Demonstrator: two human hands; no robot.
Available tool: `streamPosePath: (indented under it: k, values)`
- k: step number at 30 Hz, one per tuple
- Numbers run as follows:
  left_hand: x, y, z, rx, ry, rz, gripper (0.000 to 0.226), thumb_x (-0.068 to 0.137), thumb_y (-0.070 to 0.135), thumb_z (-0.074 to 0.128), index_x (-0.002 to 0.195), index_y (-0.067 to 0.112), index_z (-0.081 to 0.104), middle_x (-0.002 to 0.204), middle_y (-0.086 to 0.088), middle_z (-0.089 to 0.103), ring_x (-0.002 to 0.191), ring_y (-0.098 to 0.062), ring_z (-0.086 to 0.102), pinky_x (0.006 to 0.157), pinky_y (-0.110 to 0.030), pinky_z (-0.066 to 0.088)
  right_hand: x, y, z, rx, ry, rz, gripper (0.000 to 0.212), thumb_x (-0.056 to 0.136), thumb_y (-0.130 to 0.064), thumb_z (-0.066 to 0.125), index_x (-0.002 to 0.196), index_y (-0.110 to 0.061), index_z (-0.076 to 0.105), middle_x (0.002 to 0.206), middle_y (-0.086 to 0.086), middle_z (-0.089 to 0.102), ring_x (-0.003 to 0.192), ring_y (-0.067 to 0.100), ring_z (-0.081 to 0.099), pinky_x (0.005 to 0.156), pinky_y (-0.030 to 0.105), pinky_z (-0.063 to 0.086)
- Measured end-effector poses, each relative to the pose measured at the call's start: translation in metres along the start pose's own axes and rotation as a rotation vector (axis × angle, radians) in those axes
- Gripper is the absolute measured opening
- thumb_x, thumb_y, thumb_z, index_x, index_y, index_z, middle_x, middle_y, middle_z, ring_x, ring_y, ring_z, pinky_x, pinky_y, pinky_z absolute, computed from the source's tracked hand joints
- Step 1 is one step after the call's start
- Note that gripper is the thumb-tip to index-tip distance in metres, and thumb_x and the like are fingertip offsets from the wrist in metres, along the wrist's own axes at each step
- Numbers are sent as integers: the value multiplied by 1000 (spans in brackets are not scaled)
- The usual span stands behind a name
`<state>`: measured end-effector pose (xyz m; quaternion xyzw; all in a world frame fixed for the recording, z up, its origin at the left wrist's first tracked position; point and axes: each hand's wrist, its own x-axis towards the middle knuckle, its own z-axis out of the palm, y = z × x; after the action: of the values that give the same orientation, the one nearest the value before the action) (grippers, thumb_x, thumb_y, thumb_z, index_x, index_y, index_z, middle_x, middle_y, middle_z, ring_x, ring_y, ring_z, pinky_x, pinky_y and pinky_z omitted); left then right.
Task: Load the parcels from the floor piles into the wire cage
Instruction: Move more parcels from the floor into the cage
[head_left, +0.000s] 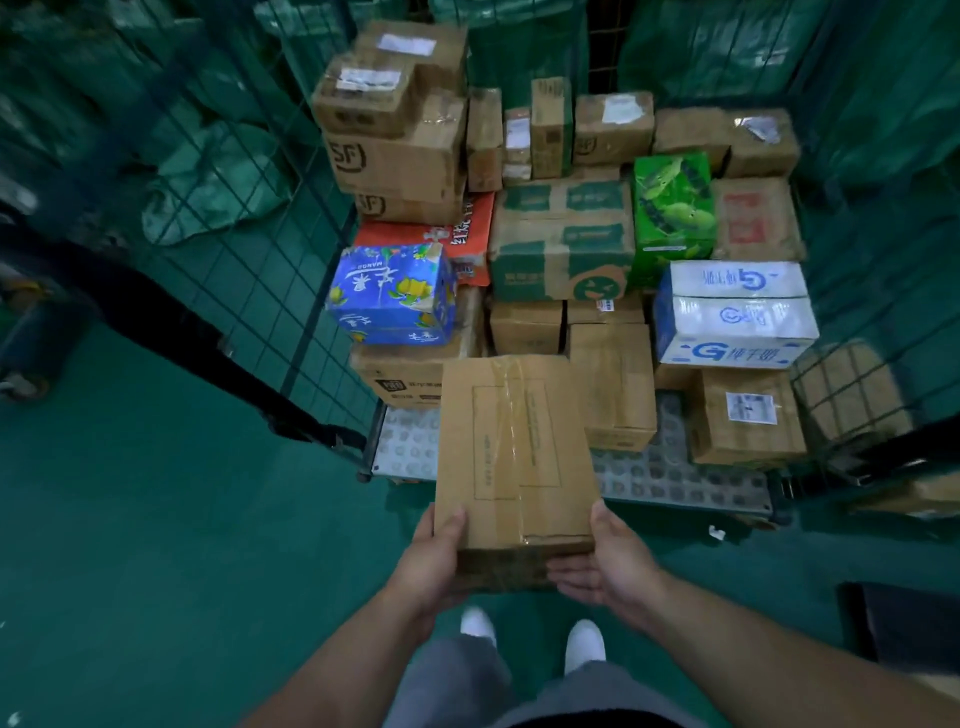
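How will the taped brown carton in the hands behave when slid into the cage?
The taped brown carton looks stiff: its faces are flat. Probably light: the left hand and right hand carry it by the near end alone.

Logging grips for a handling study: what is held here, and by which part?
A taped brown cardboard box, by its near end: left hand grips the left corner, thumb on top; right hand supports the right corner from beneath.

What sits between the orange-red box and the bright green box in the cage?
Head view: a brown carton with green print fills that gap.
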<state>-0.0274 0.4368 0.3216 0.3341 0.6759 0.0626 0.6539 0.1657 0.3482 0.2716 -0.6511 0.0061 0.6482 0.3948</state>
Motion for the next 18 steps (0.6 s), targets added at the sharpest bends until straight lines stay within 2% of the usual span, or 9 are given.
streamPosePath:
  k: [3,7,10,11,12,15,18]
  values:
    - [44,33,-10,-4,-34,-24,34,106,46,45,139,36,49,123,-1,69,107,-29,70,64,-36,60,28,-28,14,30,20,14,50,105,-59,25,149,-37,33,95,24,76,93,36,75,91,49,57]
    - [119,91,-22,9,-141,-61,30,107,42,47,135,31,51,120,-6,70,104,-33,71,66,-41,63,85,-66,42,85,100,56,56,104,-61,24,154,-36,26,101,28,73,95,38,73,82,44,58]
    - [168,120,-31,53,-191,-118,30,105,46,48,133,35,52,118,-2,73,98,-33,75,84,-51,61,115,-91,56,109,145,99,61,103,-63,24,157,-35,24,108,30,70,101,40,71,90,47,57]
    - [181,128,-34,79,-203,-140,30,105,47,48,133,37,51,118,0,73,97,-31,75,87,-51,60,127,-97,60,121,160,110,61,102,-64,24,157,-34,24,110,30,69,102,40,70,92,48,56]
    - [205,139,-37,103,-224,-169,29,106,47,46,133,39,51,118,2,73,97,-29,75,85,-46,61,148,-104,66,126,191,140,63,102,-65,24,156,-33,25,111,30,69,102,40,69,92,47,55]
    - [227,153,-36,73,-253,-177,26,108,42,43,133,36,50,117,2,73,101,-26,74,62,-29,60,179,-110,72,94,232,127,65,101,-66,21,154,-27,27,104,29,71,96,38,72,86,45,57]
    - [260,159,-25,23,-242,-229,27,110,35,42,136,31,48,122,-2,71,108,-29,71,55,-25,58,220,-114,71,55,274,165,68,102,-66,20,150,-21,34,91,24,75,84,35,76,71,41,59]
